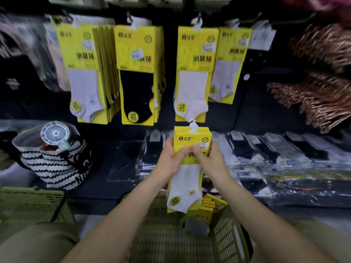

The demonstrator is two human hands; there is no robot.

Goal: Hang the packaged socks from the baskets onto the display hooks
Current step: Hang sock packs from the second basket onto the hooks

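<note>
Both hands hold a stack of yellow-carded white sock packs (191,138) upright in front of the display. My left hand (171,160) grips its left edge, thumb across the front. My right hand (210,158) grips the right edge the same way. White plastic hangers (193,126) stick up from the stack's top. Directly above hang white socks (195,73) on a display hook (198,18). More yellow packs, white (83,73) and black (137,73), hang to the left. Below my arms stands an olive mesh basket (226,236) with several yellow packs (207,205) inside.
A second olive basket (32,202) sits at the lower left. A black-and-white striped bag (57,164) with a small fan stands on the shelf at left. Bagged dark socks (275,149) lie across the shelf to the right. Coppery tinsel items (322,73) hang at the right.
</note>
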